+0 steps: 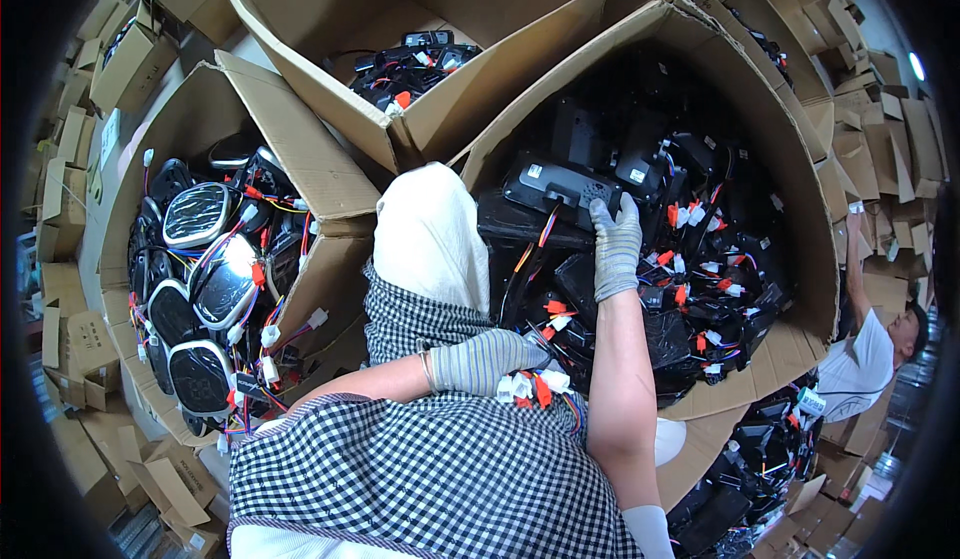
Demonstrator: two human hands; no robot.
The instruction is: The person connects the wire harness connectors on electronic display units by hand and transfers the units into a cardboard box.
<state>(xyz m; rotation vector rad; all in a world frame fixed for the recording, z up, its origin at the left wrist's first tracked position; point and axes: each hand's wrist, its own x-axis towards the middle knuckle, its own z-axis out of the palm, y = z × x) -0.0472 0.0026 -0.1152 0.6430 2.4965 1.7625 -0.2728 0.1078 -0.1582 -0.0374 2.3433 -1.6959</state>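
My right hand (616,247), in a striped knit glove, reaches into the large carton on the right. Its fingers grip the end of a long black plastic unit (560,183) with a small white label and coloured wires. My left hand (485,362), gloved alike, is curled near my lap around a bunch of wires. White and red connectors (535,388) stick out below its fingers; what else it holds is hidden. More black units (640,164) and wire ends with red and white plugs (690,216) fill the carton (815,259).
At left, another carton (295,144) holds black rounded devices with glossy faces (197,215) and wires. A third carton (500,84) stands ahead with more black parts. More black units (725,509) lie at lower right. A person (865,359) is at far right, among stacked cartons.
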